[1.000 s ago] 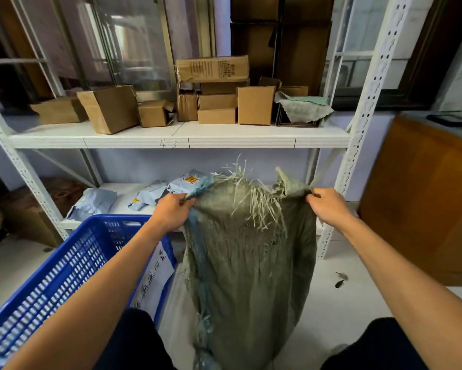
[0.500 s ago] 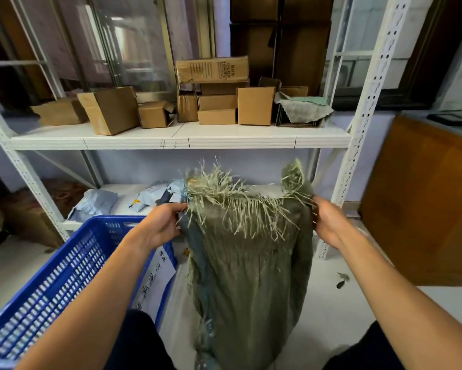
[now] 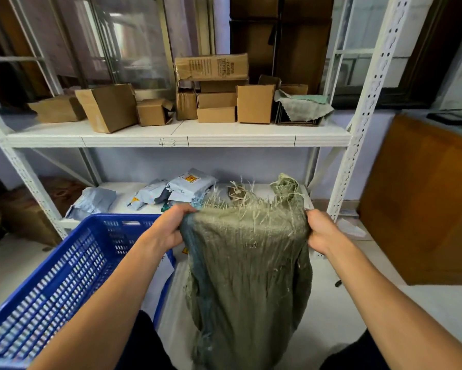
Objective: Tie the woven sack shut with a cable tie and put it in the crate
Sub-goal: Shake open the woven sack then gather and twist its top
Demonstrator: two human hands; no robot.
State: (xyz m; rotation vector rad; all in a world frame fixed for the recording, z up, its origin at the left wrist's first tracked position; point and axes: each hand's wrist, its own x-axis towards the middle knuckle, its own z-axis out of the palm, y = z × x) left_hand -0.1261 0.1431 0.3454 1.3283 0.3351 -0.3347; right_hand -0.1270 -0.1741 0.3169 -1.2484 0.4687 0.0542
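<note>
A grey-green woven sack point(image 3: 248, 271) hangs upright in front of me, its frayed top edge folded over away from me. My left hand point(image 3: 171, 228) grips the sack's top left corner and my right hand point(image 3: 320, 231) grips its top right corner. The blue plastic crate point(image 3: 51, 284) stands on the floor to the left of the sack, close to my left forearm. No cable tie shows in this view.
A white metal shelf rack point(image 3: 176, 137) stands straight ahead, with cardboard boxes point(image 3: 214, 100) on its upper board and grey mailer bags point(image 3: 187, 185) on the lower one. A brown wooden cabinet point(image 3: 424, 198) is at the right. A paper label point(image 3: 163, 268) hangs on the crate's near corner.
Both hands have lowered and folded the sack's frayed mouth over away from me. The top edge now sits lower, in front of the lower shelf.
</note>
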